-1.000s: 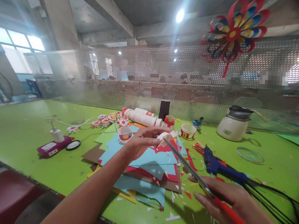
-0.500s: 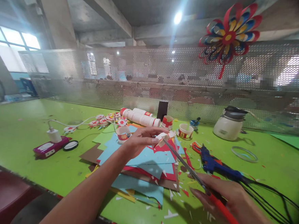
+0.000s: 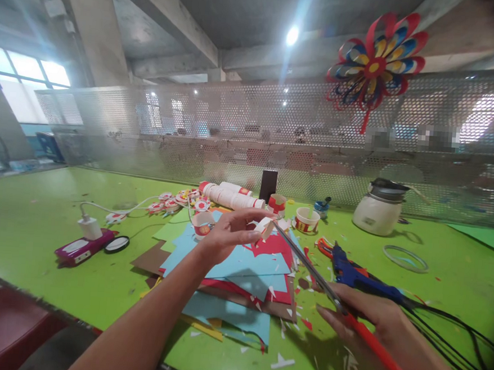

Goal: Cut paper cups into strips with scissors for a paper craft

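Note:
My left hand (image 3: 226,233) pinches a small white paper piece (image 3: 266,227) above a stack of blue, red and brown paper sheets (image 3: 240,275). My right hand (image 3: 368,320) grips red-handled scissors (image 3: 328,295) low at the right. Their long blades reach up and left, with the tips at the paper piece.
On the green table (image 3: 37,215) lie paper scraps, a blue glue gun (image 3: 359,274) with black cables, paper cups (image 3: 308,218), a roll of stacked cups (image 3: 229,195), a white pot (image 3: 378,208), a pink device (image 3: 79,248) with a charger and a wire ring (image 3: 405,258). A paper pinwheel (image 3: 374,64) hangs on the mesh wall.
Both hands and the scissors have kept their pose, blade tips still at the paper piece. The view shifted slightly.

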Demonstrator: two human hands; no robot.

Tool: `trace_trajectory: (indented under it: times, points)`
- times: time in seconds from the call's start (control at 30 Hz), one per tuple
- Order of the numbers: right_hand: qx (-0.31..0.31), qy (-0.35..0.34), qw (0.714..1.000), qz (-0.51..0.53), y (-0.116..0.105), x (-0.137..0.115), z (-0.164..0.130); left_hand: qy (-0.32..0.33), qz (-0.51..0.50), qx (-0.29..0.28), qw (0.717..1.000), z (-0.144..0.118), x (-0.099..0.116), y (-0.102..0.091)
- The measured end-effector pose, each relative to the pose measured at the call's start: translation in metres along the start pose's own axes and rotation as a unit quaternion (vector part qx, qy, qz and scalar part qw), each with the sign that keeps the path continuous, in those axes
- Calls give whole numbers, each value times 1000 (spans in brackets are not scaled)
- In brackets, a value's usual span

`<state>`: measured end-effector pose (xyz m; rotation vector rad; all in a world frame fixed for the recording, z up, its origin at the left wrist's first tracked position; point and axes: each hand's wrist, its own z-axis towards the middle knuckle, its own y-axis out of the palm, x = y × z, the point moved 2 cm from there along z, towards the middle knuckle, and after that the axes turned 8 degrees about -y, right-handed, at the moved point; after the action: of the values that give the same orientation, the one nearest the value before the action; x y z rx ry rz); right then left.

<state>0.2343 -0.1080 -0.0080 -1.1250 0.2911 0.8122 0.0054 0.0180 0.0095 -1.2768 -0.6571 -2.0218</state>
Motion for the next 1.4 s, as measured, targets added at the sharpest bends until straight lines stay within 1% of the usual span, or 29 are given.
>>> trace_trajectory:
  times: [0.03,0.1,0.17,0.27,0.33,0.4,0.5,0.6,0.77,0.87,0.93,1.03,1.1,1.17,1.23,1.27,1.33,1.4]
  points:
    - [-13,9,1000,3,1,2,-1,3,2,0,1000,0,0,0]
    - [-59,14,998,9,3,5,-2,10,7,0,1000,1,0,1]
    - [-80,18,997,8,4,8,-3,26,27,9,999,2,-1,1]
    - [-100,19,995,6,5,8,-2,63,96,34,993,4,-2,1]
    - [-87,13,996,1,5,6,-1,92,145,50,984,4,-2,3]
    - [-58,-1,998,-10,4,5,1,115,180,67,975,4,-3,4]
    - [-25,-24,999,-20,2,6,2,124,192,99,969,4,-5,7]
    - [-1,-36,999,-22,-1,7,3,137,164,127,969,3,-6,11]
    - [52,-17,998,-15,-3,7,4,152,82,146,974,2,0,23]
    - [75,-4,997,-10,-2,8,4,163,64,171,970,-2,3,27]
    - [91,8,996,0,0,9,4,179,95,202,958,-5,5,27]
    - [96,4,995,11,2,10,4,214,183,250,926,-11,5,24]
    - [93,1,996,11,3,11,5,220,222,252,916,-13,4,24]
    - [90,1,996,11,4,13,5,217,230,244,917,-13,3,25]
    - [85,-5,996,8,6,14,5,208,208,239,925,-11,2,27]
    - [82,-11,997,3,6,15,5,198,181,234,935,-9,2,27]
    - [73,-19,997,-8,8,15,6,156,91,210,961,-4,0,25]
    - [63,-28,997,-16,9,14,7,85,-34,179,980,1,-3,21]
